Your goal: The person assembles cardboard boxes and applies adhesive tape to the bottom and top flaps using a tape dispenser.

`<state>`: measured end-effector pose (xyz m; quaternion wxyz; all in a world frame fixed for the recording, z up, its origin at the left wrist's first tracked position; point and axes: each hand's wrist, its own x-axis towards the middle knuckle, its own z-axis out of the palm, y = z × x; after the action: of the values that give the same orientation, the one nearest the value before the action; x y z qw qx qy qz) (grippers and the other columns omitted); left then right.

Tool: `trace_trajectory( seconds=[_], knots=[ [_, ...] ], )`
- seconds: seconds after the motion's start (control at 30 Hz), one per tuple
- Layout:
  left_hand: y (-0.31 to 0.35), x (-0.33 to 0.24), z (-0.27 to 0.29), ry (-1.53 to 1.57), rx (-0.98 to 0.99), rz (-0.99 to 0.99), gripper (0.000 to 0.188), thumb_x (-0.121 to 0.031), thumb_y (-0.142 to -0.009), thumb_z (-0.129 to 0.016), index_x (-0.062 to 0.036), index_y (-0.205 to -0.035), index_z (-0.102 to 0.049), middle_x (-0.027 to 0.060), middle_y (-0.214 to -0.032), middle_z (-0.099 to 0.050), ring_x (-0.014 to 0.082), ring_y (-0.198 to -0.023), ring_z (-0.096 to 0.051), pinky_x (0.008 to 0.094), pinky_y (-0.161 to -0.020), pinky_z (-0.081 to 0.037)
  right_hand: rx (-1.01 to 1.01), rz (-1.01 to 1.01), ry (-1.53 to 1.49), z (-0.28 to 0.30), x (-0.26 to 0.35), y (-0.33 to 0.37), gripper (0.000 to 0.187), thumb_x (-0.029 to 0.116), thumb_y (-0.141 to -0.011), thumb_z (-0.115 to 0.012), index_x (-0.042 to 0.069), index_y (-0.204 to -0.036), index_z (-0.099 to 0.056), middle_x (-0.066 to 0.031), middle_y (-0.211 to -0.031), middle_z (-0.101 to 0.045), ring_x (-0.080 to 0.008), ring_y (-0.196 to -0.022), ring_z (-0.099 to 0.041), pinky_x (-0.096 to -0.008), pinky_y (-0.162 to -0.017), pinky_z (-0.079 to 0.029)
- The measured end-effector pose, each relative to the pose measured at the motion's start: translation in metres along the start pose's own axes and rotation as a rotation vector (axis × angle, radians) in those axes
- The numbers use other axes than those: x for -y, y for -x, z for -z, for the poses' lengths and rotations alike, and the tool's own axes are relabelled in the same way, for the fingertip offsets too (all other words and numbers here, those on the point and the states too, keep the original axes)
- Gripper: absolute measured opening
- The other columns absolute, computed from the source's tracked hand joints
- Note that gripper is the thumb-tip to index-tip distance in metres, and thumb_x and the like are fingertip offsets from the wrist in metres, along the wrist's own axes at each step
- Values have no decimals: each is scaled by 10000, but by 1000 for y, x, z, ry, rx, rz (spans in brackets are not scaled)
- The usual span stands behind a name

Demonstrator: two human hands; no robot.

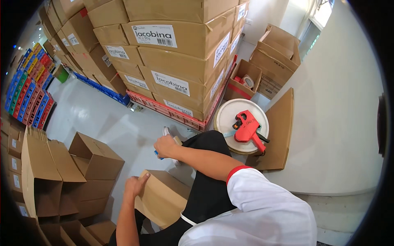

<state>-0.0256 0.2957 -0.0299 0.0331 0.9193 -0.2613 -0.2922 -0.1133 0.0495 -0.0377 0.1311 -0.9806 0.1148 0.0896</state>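
A brown cardboard box [164, 201] is tilted between my legs. My left hand [136, 186] is closed on its upper left edge, with the thumb lying over the top. Beyond the box and above it, my right hand [166, 146] is wrapped round a small tool. Only a blue bit [159, 154] of this tool and a tan part [177, 140] show, and the fingers cover the rest. To the right, a red label gun [247, 128] lies on a round white lid [224, 110], apart from both hands.
Cartons [172, 61] are stacked on a red pallet [164, 108] ahead. Open empty boxes [94, 160] stand on the left. An open box [243, 80] with tape rolls sits behind the lid, and a white wall [332, 123] rises on the right. Coloured pallets [30, 90] are piled far left.
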Motion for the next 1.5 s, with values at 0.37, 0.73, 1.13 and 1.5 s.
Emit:
trace_trajectory(
  seconds=[0.37,0.73,1.13,1.5],
  knots=[
    [-31,34,-11,199,324,126,1151,-833,-944,-110,142,-1306,-603,386,-1432,-496,428,-1445,-404,466,-1196,-261,-30,126,-462,22,1,-10,502,511,-867,-709,142,-1206,-739,-230,-1043,-730,-412,-940,-704,-484,-843,-544],
    [-9,15,3,1825,-186,89,933,-763,-996,-321,72,-1335,-560,192,-1222,-634,283,-1081,-614,428,-1007,-498,29,347,-849,46,16,-7,551,491,-933,-684,179,-1386,-649,-188,-1155,-739,-349,-1040,-716,-404,-954,-530],
    [44,13,9,1635,-299,37,624,-540,-1071,-455,1,-1360,-569,88,-1267,-619,200,-1136,-573,359,-983,-477,83,394,-765,51,31,7,566,467,-911,-723,168,-1387,-653,-187,-1123,-751,-279,-973,-730,-371,-921,-534],
    [62,31,-3,1758,9,-34,488,-475,-1057,-541,-25,-1217,-644,72,-1174,-644,191,-1055,-608,360,-927,-539,208,352,-639,48,48,14,564,456,-907,-738,116,-1352,-673,-156,-1234,-729,-241,-1100,-700,-352,-992,-514]
  ],
)
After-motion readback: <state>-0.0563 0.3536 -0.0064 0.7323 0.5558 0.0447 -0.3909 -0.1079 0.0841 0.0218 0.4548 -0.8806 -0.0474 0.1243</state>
